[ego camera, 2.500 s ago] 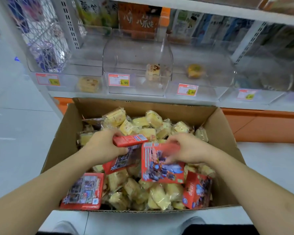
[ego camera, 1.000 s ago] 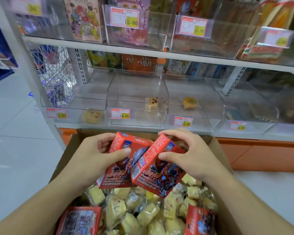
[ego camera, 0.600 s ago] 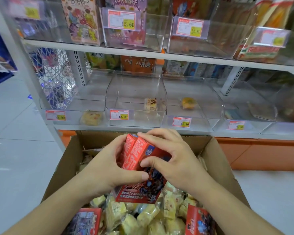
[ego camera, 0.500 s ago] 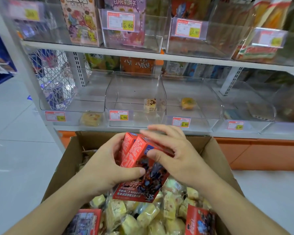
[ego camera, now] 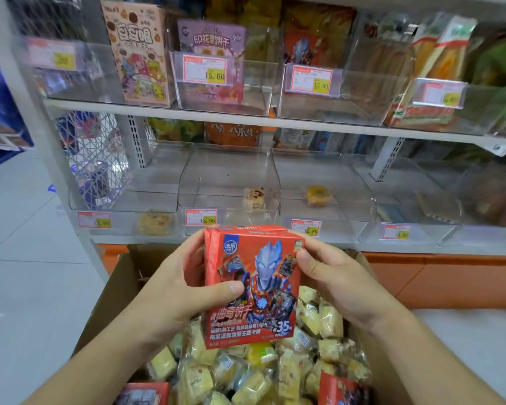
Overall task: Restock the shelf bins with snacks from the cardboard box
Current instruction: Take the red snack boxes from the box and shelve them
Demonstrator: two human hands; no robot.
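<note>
left hand (ego camera: pixel 170 290) clamps the left edge of two stacked red cookie boxes (ego camera: pixel 253 290), thumb across the front; right hand (ego camera: pixel 330 276) pinches the right edge; they're held above the cardboard box (ego camera: pixel 123 282); probably light, stiff card, best gripped by the sides

We stand on a pale tiled floor (ego camera: pixel 27 273) that shines softly under even, bright light. Before us rises a white metal shelving unit (ego camera: pixel 275 119) with slotted uprights and an orange base panel (ego camera: pixel 438 276) along its foot. At its left end hangs a white wire mesh rack (ego camera: pixel 97 153). Farther left we make out a blurred blue fixture (ego camera: pixel 0 121) at the edge of view.
</note>
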